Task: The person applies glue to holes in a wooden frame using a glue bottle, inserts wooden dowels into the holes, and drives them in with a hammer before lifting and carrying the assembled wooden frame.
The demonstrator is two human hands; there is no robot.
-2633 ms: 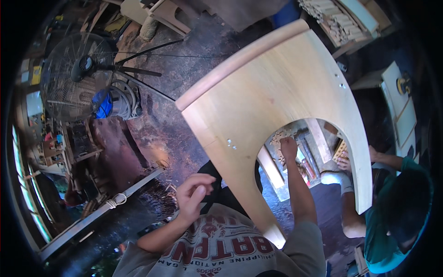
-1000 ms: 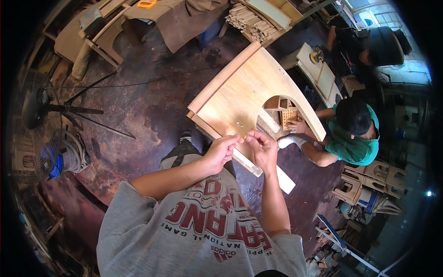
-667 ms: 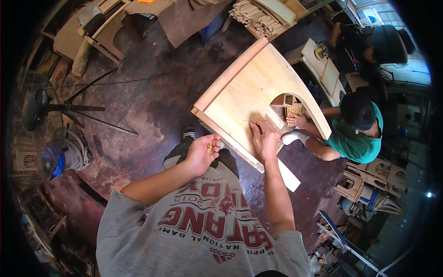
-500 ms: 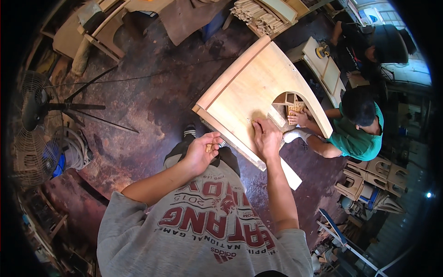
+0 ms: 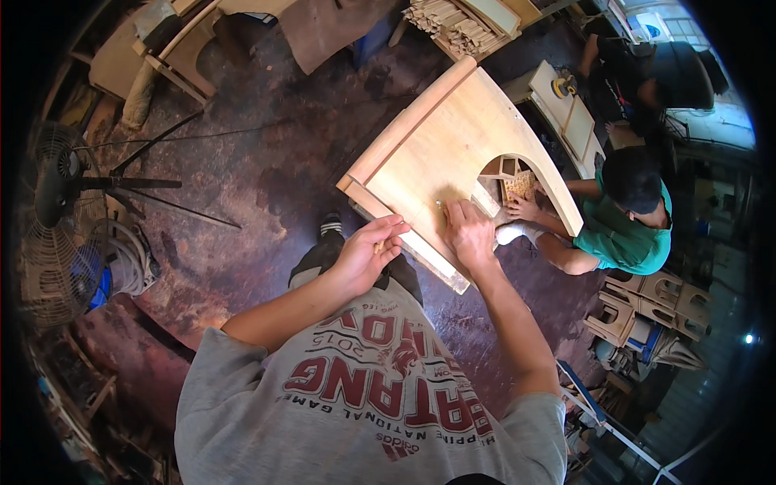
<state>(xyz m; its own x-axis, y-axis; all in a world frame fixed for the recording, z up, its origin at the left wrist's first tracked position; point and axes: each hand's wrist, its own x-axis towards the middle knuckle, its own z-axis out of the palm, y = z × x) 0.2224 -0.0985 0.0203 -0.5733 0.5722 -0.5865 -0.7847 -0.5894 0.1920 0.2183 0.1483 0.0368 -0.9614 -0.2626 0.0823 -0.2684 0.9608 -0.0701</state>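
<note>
my left hand (image 5: 372, 252) curls around small tan pieces (image 5: 379, 246) just beside the edge of a pale wooden panel (image 5: 440, 133). my right hand (image 5: 470, 233) bends its fingers down at the panel's face, near the arched cutout; i can't tell what sits under my fingertips. beyond the cutout, a co-worker in a green shirt (image 5: 634, 242) has a hand at a tan block (image 5: 515, 184). a black fan (image 5: 63, 174) stands well to my left, and thin wood strips (image 5: 461, 31) lie piled past the panel.
</note>
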